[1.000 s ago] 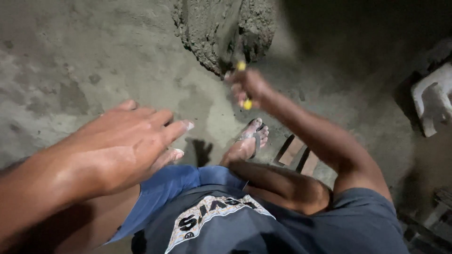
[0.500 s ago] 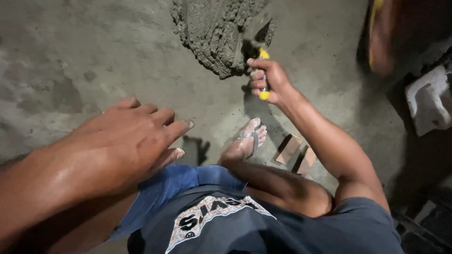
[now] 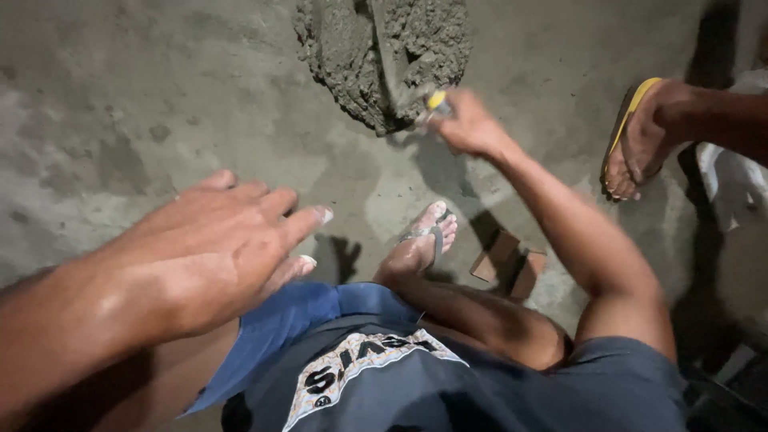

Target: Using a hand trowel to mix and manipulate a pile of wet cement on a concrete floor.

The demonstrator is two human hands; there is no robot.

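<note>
My left hand (image 3: pixel 220 248) rests flat on my left knee, fingers spread, holding nothing. My right hand (image 3: pixel 472 124) reaches forward and grips the yellow handle of a trowel (image 3: pixel 422 98). The trowel's blade is pushed into a heap of wet grey mortar (image 3: pixel 384 56) on the concrete floor. My right foot (image 3: pixel 420 244) in a sandal is planted just below the heap. I wear blue shorts and a dark shirt.
Another person's foot in a yellow-edged sandal (image 3: pixel 632 140) stands at the right. Two small brown brick pieces (image 3: pixel 508 264) lie beside my foot. A white object (image 3: pixel 732 184) sits at the right edge. Bare concrete floor (image 3: pixel 120 104) spreads to the left.
My right hand has moved up and right along the mortar heap with the trowel. The other person's foot has come further into view at the right. My left hand stayed on the knee.
</note>
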